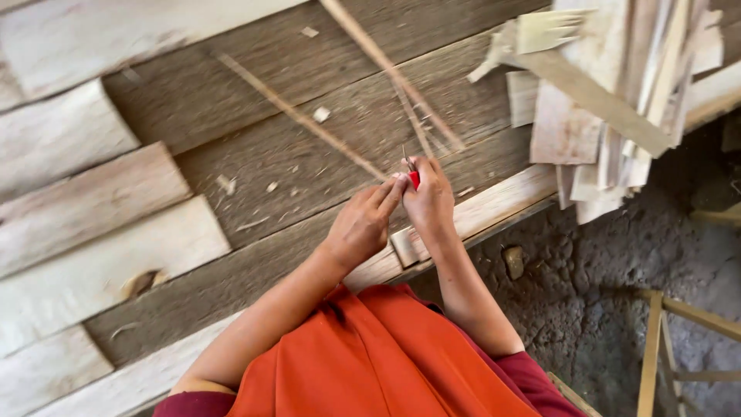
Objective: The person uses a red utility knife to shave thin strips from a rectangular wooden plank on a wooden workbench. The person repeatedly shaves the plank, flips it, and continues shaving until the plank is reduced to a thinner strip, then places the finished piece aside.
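Thin bamboo strips (401, 85) slant upward beside small red-handled tool (414, 178).

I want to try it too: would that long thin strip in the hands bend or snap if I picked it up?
The strip looks very thin and long, so it probably flexes and weighs little. Both hands, left hand and right hand, pinch its end, suggesting it wobbles.

I wear an orange cloth (386, 355) draped down my front over a maroon short-sleeved top (532, 378); my forearms are bare.
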